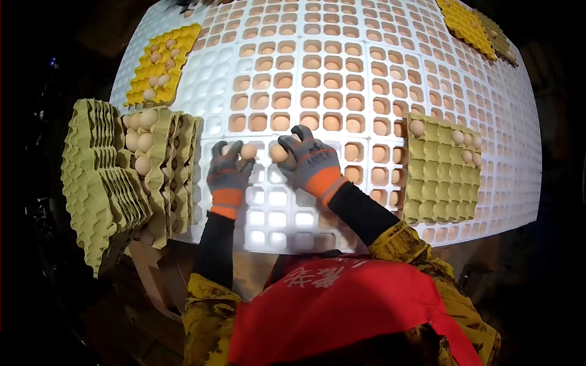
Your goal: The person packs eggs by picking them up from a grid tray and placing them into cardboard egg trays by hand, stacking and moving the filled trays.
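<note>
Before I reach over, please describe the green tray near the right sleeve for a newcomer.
On the white grid, look right of the right hand. The green tray lies there, near the sleeve. Unlike the stack at far left, it lies flat, with few eggs, all in its far half.

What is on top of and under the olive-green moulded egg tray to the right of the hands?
The tray carries a few pale eggs in its far half. It lies on white gridded packaging; cells beneath are hidden.
</note>
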`<state>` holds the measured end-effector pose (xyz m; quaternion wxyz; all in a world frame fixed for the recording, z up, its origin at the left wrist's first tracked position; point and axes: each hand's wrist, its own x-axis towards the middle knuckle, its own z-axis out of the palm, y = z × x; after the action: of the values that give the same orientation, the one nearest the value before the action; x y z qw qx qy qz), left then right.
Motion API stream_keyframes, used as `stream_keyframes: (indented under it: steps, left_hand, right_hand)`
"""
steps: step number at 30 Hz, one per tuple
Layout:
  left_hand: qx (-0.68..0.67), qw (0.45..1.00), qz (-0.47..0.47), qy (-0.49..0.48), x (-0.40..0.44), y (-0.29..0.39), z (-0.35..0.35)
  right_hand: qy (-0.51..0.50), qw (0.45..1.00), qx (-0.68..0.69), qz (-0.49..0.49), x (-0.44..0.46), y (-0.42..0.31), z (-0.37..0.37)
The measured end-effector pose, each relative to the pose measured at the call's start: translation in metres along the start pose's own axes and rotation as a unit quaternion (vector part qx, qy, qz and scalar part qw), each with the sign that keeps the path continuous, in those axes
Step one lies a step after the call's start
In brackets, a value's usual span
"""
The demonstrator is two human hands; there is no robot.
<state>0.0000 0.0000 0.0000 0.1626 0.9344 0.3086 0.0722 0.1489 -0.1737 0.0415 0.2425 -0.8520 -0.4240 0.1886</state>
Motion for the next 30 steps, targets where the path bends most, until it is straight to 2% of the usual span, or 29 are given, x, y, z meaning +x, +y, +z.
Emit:
stream_keyframes:
  steps: [1, 2, 3, 6, 7, 9, 11, 13, 14, 15, 17, 18, 21, 22, 25, 26, 29, 30]
  left_hand:
    - [0.056, 0.997, 0.002, -0.053, -0.002, 0.023, 0.005]
    - [0.048, 0.995, -0.001, -0.085, -0.004, 0.039, 0.011]
    - [0.088, 0.995, 0.029, -0.041, 0.024, -0.021, -0.024]
    - [0.013, 1.0, 0.025, 0.007, 0.018, -0.04, -0.013]
    - [0.016, 0.999, 0.043, 0.025, 0.02, -0.054, -0.007]
    - [-0.037, 0.998, 0.038, 0.028, 0.026, -0.077, 0.001]
    - [-0.201, 0.977, -0.009, 0.072, 0.035, -0.072, -0.012]
    - [-0.323, 0.937, -0.025, 0.134, 0.04, -0.084, -0.005]
    - [-0.344, 0.926, -0.063, 0.142, 0.037, -0.084, -0.008]
    - [-0.355, 0.917, -0.053, 0.174, 0.038, -0.082, -0.004]
    - [-0.375, 0.895, -0.034, 0.239, 0.037, -0.083, 0.011]
    - [-0.327, 0.914, -0.014, 0.239, 0.038, -0.082, 0.015]
    - [-0.302, 0.915, -0.023, 0.266, 0.036, -0.072, 0.016]
    - [-0.367, 0.885, -0.033, 0.286, 0.036, -0.056, 0.014]
    - [-0.263, 0.926, -0.017, 0.272, 0.037, -0.045, 0.023]
    - [-0.31, 0.914, -0.015, 0.262, 0.035, -0.036, 0.026]
    - [-0.351, 0.879, -0.064, 0.316, 0.038, -0.045, 0.036]
    - [-0.338, 0.879, -0.035, 0.333, 0.039, -0.057, 0.039]
  right_hand:
    - [-0.043, 0.996, -0.071, 0.019, -0.002, 0.009, 0.001]
    - [-0.032, 0.997, -0.064, 0.03, -0.009, 0.022, 0.0]
    - [0.004, 1.0, -0.004, 0.016, 0.037, -0.018, 0.035]
    - [0.088, 0.978, 0.185, 0.034, 0.015, 0.003, 0.037]
    - [0.087, 0.985, 0.15, 0.013, 0.013, 0.015, 0.04]
    - [0.026, 0.94, 0.322, 0.106, 0.007, 0.024, 0.035]
    - [0.03, 0.863, 0.472, 0.177, 0.004, 0.027, 0.021]
    - [0.143, 0.858, 0.485, 0.093, 0.001, 0.041, 0.024]
    - [0.199, 0.914, 0.352, 0.035, 0.003, 0.057, 0.035]
    - [0.212, 0.941, 0.265, 0.003, 0.002, 0.058, 0.036]
    - [0.229, 0.968, 0.084, -0.059, -0.002, 0.059, 0.04]
    - [0.198, 0.975, 0.002, -0.102, -0.001, 0.063, 0.041]
    - [0.205, 0.973, -0.04, -0.102, -0.009, 0.061, 0.051]
    - [0.216, 0.971, -0.012, -0.098, -0.012, 0.06, 0.052]
    - [0.188, 0.978, 0.073, -0.05, -0.025, 0.056, 0.044]
    - [0.202, 0.973, 0.098, -0.05, -0.03, 0.058, 0.045]
    - [0.193, 0.973, 0.118, -0.043, -0.05, 0.05, 0.026]
    - [0.186, 0.971, 0.146, -0.037, -0.057, 0.049, 0.021]
